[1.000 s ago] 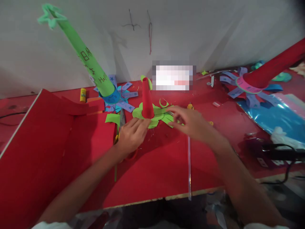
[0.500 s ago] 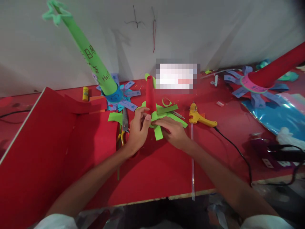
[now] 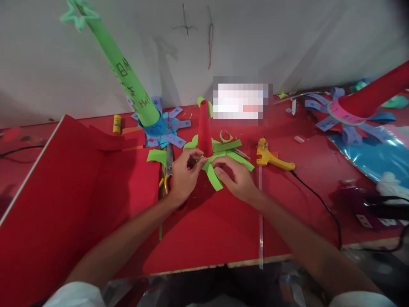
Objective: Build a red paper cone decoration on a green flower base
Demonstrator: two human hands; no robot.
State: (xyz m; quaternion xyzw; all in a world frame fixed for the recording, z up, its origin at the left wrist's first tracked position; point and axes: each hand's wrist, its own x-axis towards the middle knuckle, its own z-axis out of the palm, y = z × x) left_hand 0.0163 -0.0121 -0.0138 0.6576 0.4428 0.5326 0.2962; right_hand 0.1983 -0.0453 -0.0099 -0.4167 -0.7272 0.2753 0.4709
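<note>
A red paper tube (image 3: 205, 128) stands upright, with bright green paper strips (image 3: 214, 178) spreading out around its base. My left hand (image 3: 185, 175) is closed at the left of the base, thumb and forefinger pinching the green paper there. From the right, my right hand (image 3: 235, 175) has curled fingers at the top of the front strip, thumb and forefinger close around its edge. The exact contact of those fingertips is partly hidden. Scissors (image 3: 169, 164) with yellow-and-red handles lie just beyond my left hand, partly under a green piece.
A yellow glue gun (image 3: 271, 158) with a clear glue stick (image 3: 261, 213) and cord lies to the right. A tall green tube (image 3: 128, 81) stands back left, and another red tube (image 3: 380, 94) leans at right. A red board (image 3: 47, 192) rises at left; a glue stick tube (image 3: 117, 124) stands behind.
My right hand's fingers have drawn back slightly from the tube's base and curled. The front green strip now angles more to the right. The whole view has shifted a little.
</note>
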